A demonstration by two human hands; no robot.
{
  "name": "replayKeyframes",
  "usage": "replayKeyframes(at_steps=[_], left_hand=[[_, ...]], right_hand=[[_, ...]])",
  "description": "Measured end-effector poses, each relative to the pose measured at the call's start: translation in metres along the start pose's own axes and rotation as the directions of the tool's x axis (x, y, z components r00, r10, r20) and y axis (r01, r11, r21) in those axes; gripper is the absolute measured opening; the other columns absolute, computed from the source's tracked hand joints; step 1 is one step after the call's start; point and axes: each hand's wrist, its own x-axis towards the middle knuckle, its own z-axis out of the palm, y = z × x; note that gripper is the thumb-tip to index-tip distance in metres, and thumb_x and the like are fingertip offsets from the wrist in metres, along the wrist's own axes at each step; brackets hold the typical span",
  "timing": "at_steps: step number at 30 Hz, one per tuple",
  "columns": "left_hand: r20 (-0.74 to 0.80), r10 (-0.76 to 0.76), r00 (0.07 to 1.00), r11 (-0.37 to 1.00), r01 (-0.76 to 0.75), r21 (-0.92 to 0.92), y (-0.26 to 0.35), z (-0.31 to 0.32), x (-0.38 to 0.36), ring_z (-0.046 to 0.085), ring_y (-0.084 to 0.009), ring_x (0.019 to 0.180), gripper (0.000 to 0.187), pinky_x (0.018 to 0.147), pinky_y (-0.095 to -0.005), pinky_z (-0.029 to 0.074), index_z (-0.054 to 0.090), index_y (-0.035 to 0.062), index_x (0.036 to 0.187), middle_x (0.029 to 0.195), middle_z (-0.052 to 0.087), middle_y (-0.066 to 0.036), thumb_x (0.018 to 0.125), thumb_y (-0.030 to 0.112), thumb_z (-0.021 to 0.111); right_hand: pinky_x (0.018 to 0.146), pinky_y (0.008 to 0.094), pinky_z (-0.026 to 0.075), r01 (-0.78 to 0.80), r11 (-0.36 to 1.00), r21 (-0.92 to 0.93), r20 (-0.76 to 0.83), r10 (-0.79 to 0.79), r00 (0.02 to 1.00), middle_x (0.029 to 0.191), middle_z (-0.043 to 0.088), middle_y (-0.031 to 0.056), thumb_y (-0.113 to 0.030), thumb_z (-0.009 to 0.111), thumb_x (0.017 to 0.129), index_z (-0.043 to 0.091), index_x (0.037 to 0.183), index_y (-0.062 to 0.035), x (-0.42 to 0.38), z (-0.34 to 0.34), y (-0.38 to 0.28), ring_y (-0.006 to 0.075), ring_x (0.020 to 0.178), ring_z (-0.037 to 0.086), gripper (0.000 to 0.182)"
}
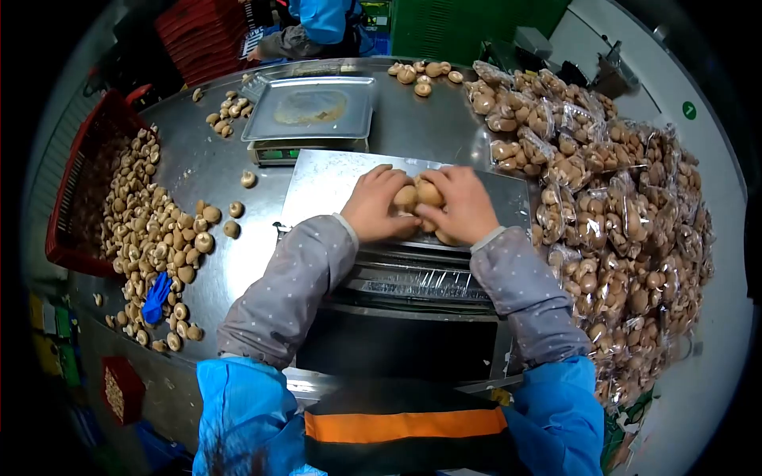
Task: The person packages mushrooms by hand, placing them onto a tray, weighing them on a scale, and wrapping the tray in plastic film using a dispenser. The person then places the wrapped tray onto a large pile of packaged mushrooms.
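A small cluster of brown mushrooms (429,193) sits on the metal plate (325,176) of a wrapping machine. My left hand (376,205) curls around the cluster's left side, its thumb along the near edge. From the right, my right hand (468,208) wraps the same mushrooms, fingers over the far side and thumb in front. Both palms press inward, and the fingers hide part of the cluster. Just below the plate, clear film (421,282) stretches across the machine's front.
Loose mushrooms (159,230) spill from a red crate (73,206) at left, with a blue glove (157,299) among them. A weighing scale (309,111) stands behind the plate. Film-wrapped mushroom packs (619,238) are heaped at right. Another person (317,24) is beyond the table.
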Motion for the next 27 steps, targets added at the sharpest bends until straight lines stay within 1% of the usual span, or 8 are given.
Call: replayKeyframes(at_steps=[4, 8, 12, 16, 20, 22, 24, 27], left_hand=[[-0.037, 0.046, 0.998, 0.998, -0.048, -0.041, -0.003, 0.003, -0.006, 0.038, -0.0428, 0.124, 0.060, 0.102, -0.0475, 0.033, 0.053, 0.0059, 0.118, 0.123, 0.053, -0.015, 0.071, 0.032, 0.077], [0.067, 0.043, 0.997, 0.999, -0.043, 0.003, 0.005, -0.003, 0.002, 0.037, -0.0418, 0.127, 0.065, 0.104, -0.0469, 0.031, 0.049, 0.0060, 0.123, 0.125, 0.052, -0.017, 0.071, 0.035, 0.077], [-0.014, 0.129, 0.992, 0.991, -0.130, -0.030, -0.005, 0.009, 0.005, 0.037, -0.0417, 0.126, 0.067, 0.103, -0.0470, 0.031, 0.049, 0.0043, 0.123, 0.125, 0.050, -0.018, 0.071, 0.036, 0.077], [-0.015, 0.129, 0.992, 0.988, -0.130, -0.080, 0.006, 0.023, 0.015, 0.037, -0.0411, 0.126, 0.067, 0.105, -0.0462, 0.030, 0.049, 0.0035, 0.122, 0.126, 0.050, -0.018, 0.070, 0.035, 0.077], [0.090, 0.012, 0.996, 0.995, -0.002, -0.101, 0.003, 0.012, 0.015, 0.038, -0.0403, 0.126, 0.065, 0.106, -0.0497, 0.026, 0.047, 0.0088, 0.131, 0.129, 0.051, -0.018, 0.078, 0.039, 0.070], [0.140, 0.023, 0.990, 0.997, -0.013, -0.071, -0.004, 0.010, 0.018, 0.042, -0.0349, 0.126, 0.050, 0.108, -0.0556, 0.015, 0.049, 0.0108, 0.132, 0.124, 0.055, -0.015, 0.087, 0.030, 0.059], [0.160, 0.057, 0.985, 0.998, -0.057, -0.010, -0.001, 0.004, 0.019, 0.047, -0.0329, 0.122, 0.047, 0.108, -0.0541, 0.017, 0.050, 0.0095, 0.129, 0.120, 0.057, -0.014, 0.086, 0.027, 0.061], [0.081, 0.028, 0.996, 0.981, -0.011, -0.195, 0.010, 0.001, 0.017, 0.050, -0.0327, 0.117, 0.048, 0.107, -0.0482, 0.026, 0.050, 0.0066, 0.127, 0.119, 0.056, -0.015, 0.083, 0.020, 0.065]], right_hand=[[0.091, 0.0419, 0.043, -0.107, 0.983, 0.150, 0.054, 0.100, 0.994, 0.123, 0.049, 0.0170, -0.026, 0.070, 0.079, 0.048, 0.123, -0.0031, -0.017, 0.020, 0.009, 0.0380, 0.109, 0.050, 0.055], [0.096, 0.0415, 0.041, -0.218, 0.934, 0.284, 0.130, 0.188, 0.974, 0.130, 0.045, 0.0190, -0.025, 0.067, 0.082, 0.043, 0.126, -0.0006, -0.016, 0.019, 0.003, 0.0396, 0.113, 0.049, 0.055], [0.097, 0.0423, 0.041, -0.164, 0.978, 0.128, 0.212, 0.134, 0.968, 0.128, 0.044, 0.0197, -0.024, 0.067, 0.082, 0.045, 0.126, -0.0016, -0.015, 0.004, 0.017, 0.0392, 0.115, 0.046, 0.054], [0.098, 0.0417, 0.039, -0.148, 0.982, 0.115, 0.119, 0.135, 0.984, 0.128, 0.043, 0.0191, -0.027, 0.068, 0.081, 0.044, 0.128, -0.0038, -0.027, 0.011, 0.026, 0.0386, 0.116, 0.045, 0.058], [0.100, 0.0421, 0.038, -0.131, 0.982, 0.133, 0.153, 0.111, 0.982, 0.129, 0.043, 0.0194, -0.028, 0.068, 0.080, 0.042, 0.131, -0.0047, -0.026, 0.003, 0.023, 0.0392, 0.117, 0.044, 0.062], [0.100, 0.0432, 0.038, -0.127, 0.983, 0.132, 0.140, 0.108, 0.984, 0.130, 0.042, 0.0205, -0.028, 0.068, 0.080, 0.042, 0.131, -0.0060, -0.027, 0.000, 0.025, 0.0397, 0.118, 0.043, 0.062], [0.100, 0.0434, 0.038, -0.119, 0.984, 0.131, 0.134, 0.101, 0.986, 0.131, 0.042, 0.0207, -0.028, 0.068, 0.080, 0.042, 0.132, -0.0068, -0.025, 0.002, 0.024, 0.0399, 0.119, 0.043, 0.062], [0.100, 0.0436, 0.038, -0.124, 0.984, 0.130, 0.106, 0.111, 0.988, 0.132, 0.043, 0.0200, -0.027, 0.067, 0.081, 0.043, 0.131, -0.0072, -0.029, 0.011, 0.024, 0.0397, 0.118, 0.044, 0.060]])
